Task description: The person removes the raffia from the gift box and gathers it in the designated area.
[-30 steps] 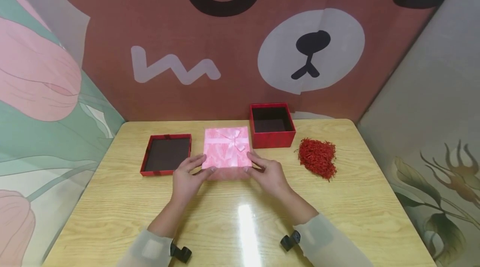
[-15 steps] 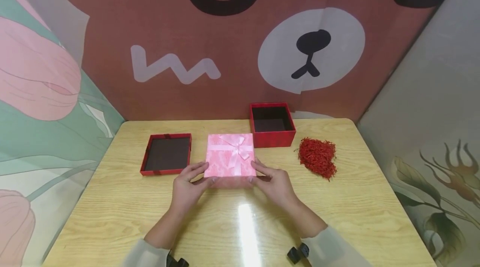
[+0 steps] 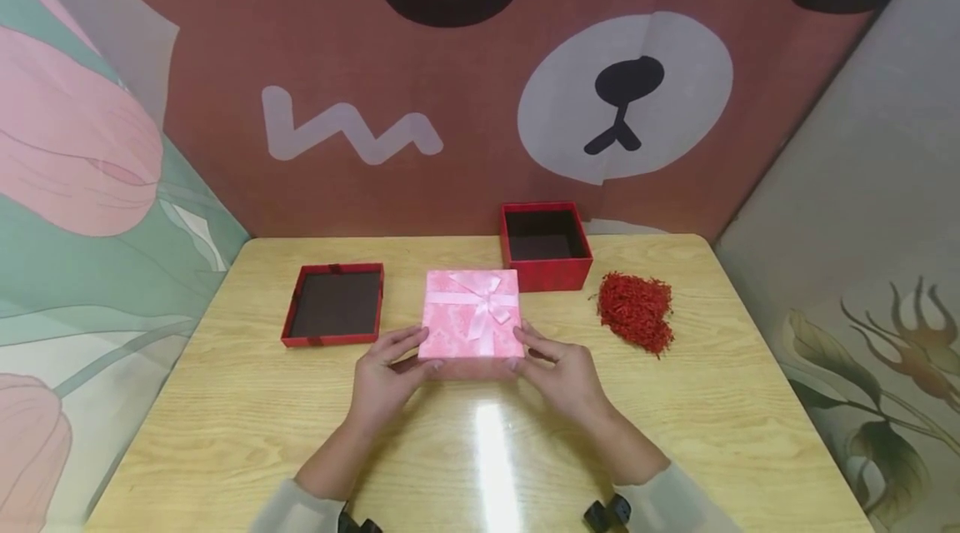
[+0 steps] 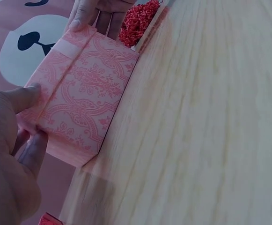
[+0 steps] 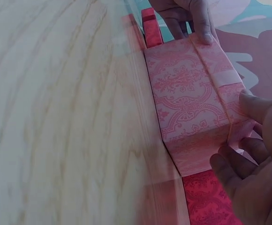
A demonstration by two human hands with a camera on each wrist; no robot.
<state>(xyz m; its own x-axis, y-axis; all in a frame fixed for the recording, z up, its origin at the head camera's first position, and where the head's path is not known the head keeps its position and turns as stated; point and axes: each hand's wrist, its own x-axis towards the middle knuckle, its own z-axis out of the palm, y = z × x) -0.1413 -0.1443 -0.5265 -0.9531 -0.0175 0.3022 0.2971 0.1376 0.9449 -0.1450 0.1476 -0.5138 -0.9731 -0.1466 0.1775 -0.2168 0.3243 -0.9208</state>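
Note:
A pink gift box (image 3: 472, 321) with a patterned surface, a ribbon and a bow sits on the table, its lid on. My left hand (image 3: 386, 375) grips its left side near the front corner, thumb (image 4: 25, 97) on the lid's front face and fingers round the side. Mirroring it, my right hand (image 3: 566, 379) holds the right side, with the thumb (image 5: 253, 104) on the front of the lid. In both wrist views a seam runs between the lid and the box body. The contents are hidden.
Behind the pink box on the right stands an open red box (image 3: 551, 276), dark inside. A red lid (image 3: 335, 306) lies with its hollow side up to the left. Red shredded paper (image 3: 636, 312) is heaped to the right on the wooden table (image 3: 247, 433).
Both hands have brought the pink box toward me and slightly to the right, keeping their grip. The red box, red lid and shredded paper have stayed put.

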